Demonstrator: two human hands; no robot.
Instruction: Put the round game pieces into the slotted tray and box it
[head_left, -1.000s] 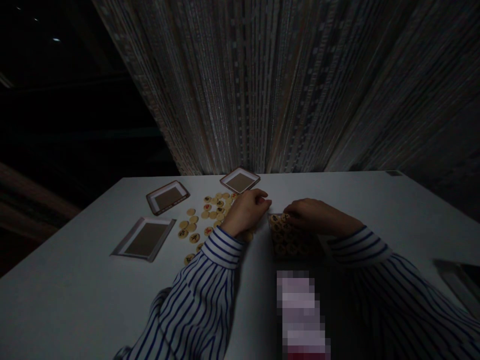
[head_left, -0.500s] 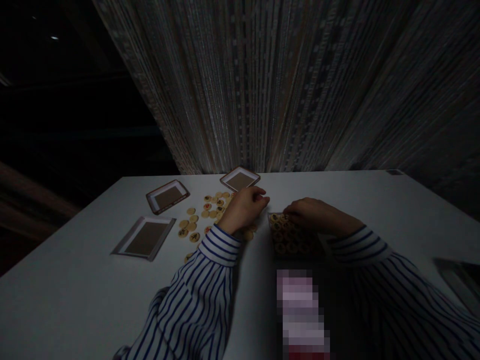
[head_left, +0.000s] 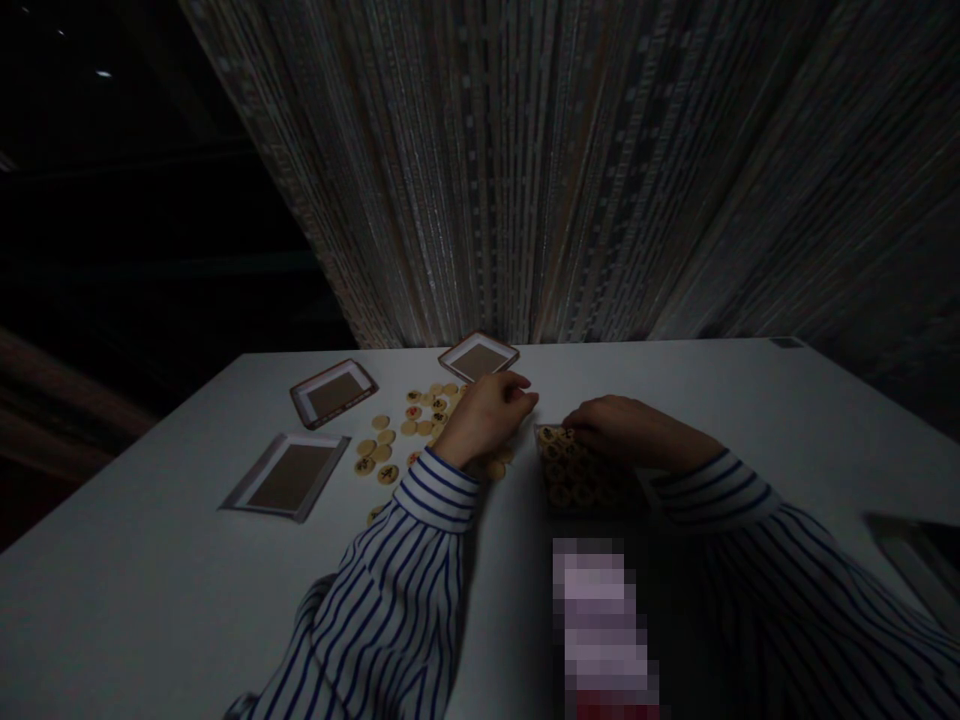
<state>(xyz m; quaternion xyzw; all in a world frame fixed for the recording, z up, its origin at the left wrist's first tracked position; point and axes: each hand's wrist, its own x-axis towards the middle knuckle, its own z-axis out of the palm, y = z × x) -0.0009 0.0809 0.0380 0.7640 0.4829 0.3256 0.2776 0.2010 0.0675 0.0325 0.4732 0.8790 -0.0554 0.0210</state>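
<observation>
1. Toward the left of a matte white table [head_left: 150, 520], a rectangular tray with a pale rim and brown base [head_left: 252, 472] lies slantwise. Just beyond it sits a smaller tray with a reddish-brown rim [head_left: 322, 377].
2. Right of these, round cream discs with red and black markings [head_left: 386, 437] lie scattered in a loose patch. A third small tray with a pale rim [head_left: 456, 349] sits past them, near the far table edge.
3. The left hand [head_left: 484, 420], in a blue-striped white sleeve [head_left: 390, 600], hangs over the right end of the patch. Its fingers [head_left: 521, 395] are curled and pressed together; whether they hold a disc, I cannot tell.
4. Just right of that hand, a shallow square tray with a brown rim [head_left: 543, 470] holds closely packed discs.
5. The right hand [head_left: 622, 430] reaches over the tray's far left corner, fingers bunched on the discs there. I cannot tell whether they pinch one.
6. With pieces this flat, a light fingertip grip at the rim looks best, as pressing on top could nudge neighbouring discs.
7. A pixelated patch [head_left: 600, 625] blurs the table's near edge, below the tray.
</observation>
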